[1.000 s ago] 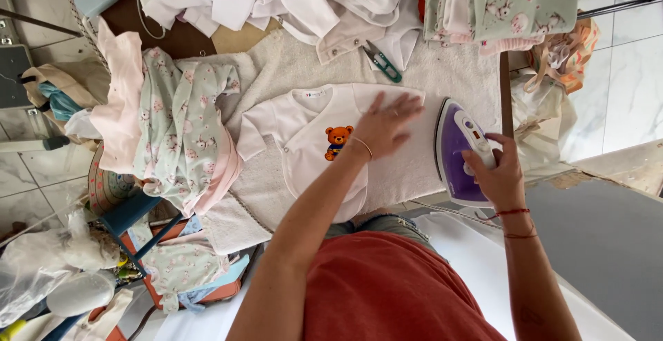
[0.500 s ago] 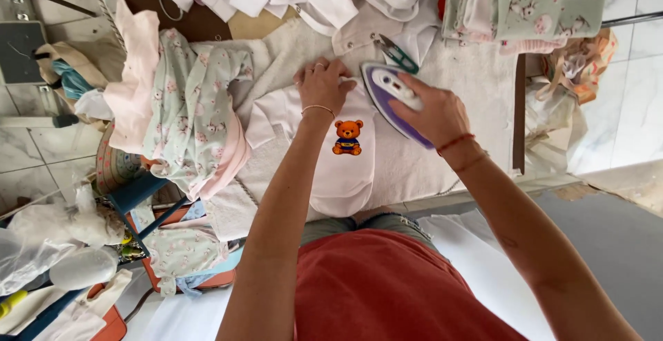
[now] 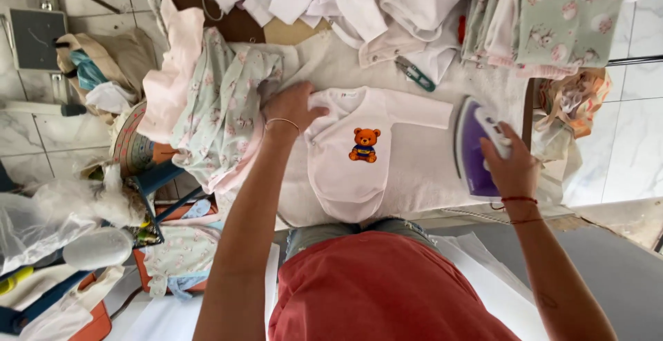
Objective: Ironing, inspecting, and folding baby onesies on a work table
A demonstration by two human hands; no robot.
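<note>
On the padded ironing board (image 3: pixel 421 175), the left hand (image 3: pixel 293 106) lies flat, pinning the white bear bodysuit's (image 3: pixel 352 154) shoulder smooth; the right hand (image 3: pixel 507 165) grips the purple iron (image 3: pixel 473 148) clear, right. Floral garments (image 3: pixel 221 113) are heaped left.

The purple-and-white steam iron (image 3: pixel 476 149) now sits off the white bear-print baby bodysuit (image 3: pixel 352 154), right of the left hand (image 3: pixel 290 106) fingers, which have shifted to its sleeve.

Head view, looking steeply down, close over ironing board (image 3: pixel 428 168)
</note>
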